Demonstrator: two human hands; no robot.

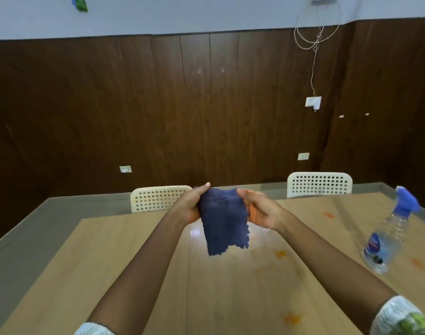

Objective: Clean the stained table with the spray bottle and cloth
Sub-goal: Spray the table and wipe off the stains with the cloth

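The dark blue cloth (222, 222) hung in the air above the middle of the table (134, 274), held up between both hands. The left hand (190, 206) gripped its upper left edge, the thumb laid along the top of the fabric and the other fingers curled behind it, mostly hidden. The right hand (257, 211) held the upper right edge; its fingers were curled toward the cloth, though motion blur made it hard to tell exactly how they pinched it. From the two grips the cloth drooped downward in a rough rectangle, its lower edge ragged and free, not touching the tabletop.

The spray bottle (390, 233) stood on the table well to the right of the hands, apart from both. It was clear plastic with a blue trigger head and a blue label low on its body; a clear liquid seemed to sit in its lower part, but the level could not be read.

The cloth looked thick and fuzzy, like towelling, an even navy colour, with no marks that could be made out.

The pale wood table carried several orange stains (280, 253): one just below and right of the cloth, one near the front edge, and others toward the bottle. Two white perforated chairs (158, 198) stood at the far side against a dark panelled wall (110, 105).
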